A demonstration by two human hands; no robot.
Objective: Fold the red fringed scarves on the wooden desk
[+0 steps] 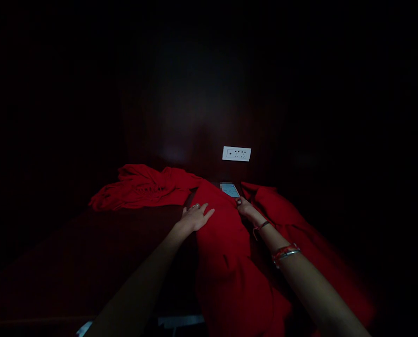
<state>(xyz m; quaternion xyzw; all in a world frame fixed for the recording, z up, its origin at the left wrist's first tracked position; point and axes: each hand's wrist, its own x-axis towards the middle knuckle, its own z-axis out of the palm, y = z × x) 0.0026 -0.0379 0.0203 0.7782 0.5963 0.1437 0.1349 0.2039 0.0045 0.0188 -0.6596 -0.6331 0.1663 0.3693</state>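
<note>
A red fringed shawl (226, 243) lies spread over a dark wooden surface (90, 262) in a dim room. My left hand (195, 216) rests flat on the shawl's left edge, fingers stretched out, a ring on one finger. My right hand (246, 208) pinches a fold of the shawl near its far end, fingers closed on the cloth. Bangles and a thread band sit on that wrist. A lit phone (230, 189) lies just beyond my right hand, partly covered by the cloth.
A white wall socket plate (236, 153) is on the dark panel behind the surface. The shawl's fringed end (125, 194) is bunched at the back left. Something pale (181, 321) shows at the bottom edge. Everything else is in darkness.
</note>
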